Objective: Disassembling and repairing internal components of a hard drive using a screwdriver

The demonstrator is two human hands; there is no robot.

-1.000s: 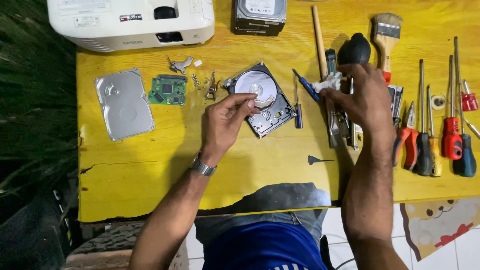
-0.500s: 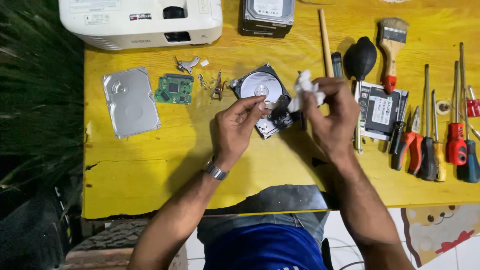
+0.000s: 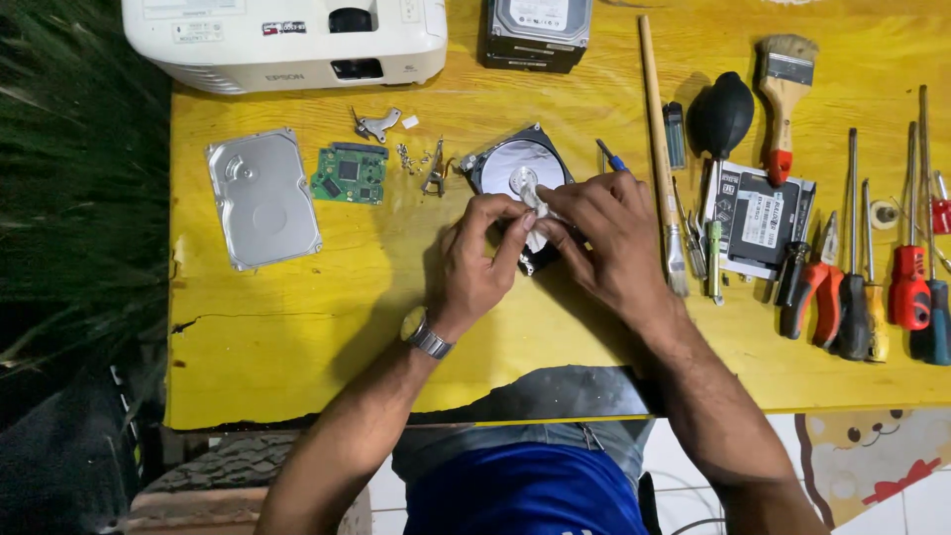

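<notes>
Open hard drive [image 3: 510, 163] sits mid-table, shiny disc up. Both hands meet just below it. Left hand [image 3: 475, 263], watch on wrist, fingers narrow, pinching a small white cloth [image 3: 535, 201] at the drive's lower edge. Right hand [image 3: 604, 238] pinches the same cloth from the other side, fingers curled tight.

Left of drive: green circuit board [image 3: 349, 174], then metal cover plate [image 3: 263, 196]. Right of drive: long wooden stick [image 3: 656, 129], black air blower [image 3: 721, 114], paintbrush [image 3: 785, 84], screwdrivers [image 3: 909, 287]. Above drive: white projector [image 3: 248, 40].
</notes>
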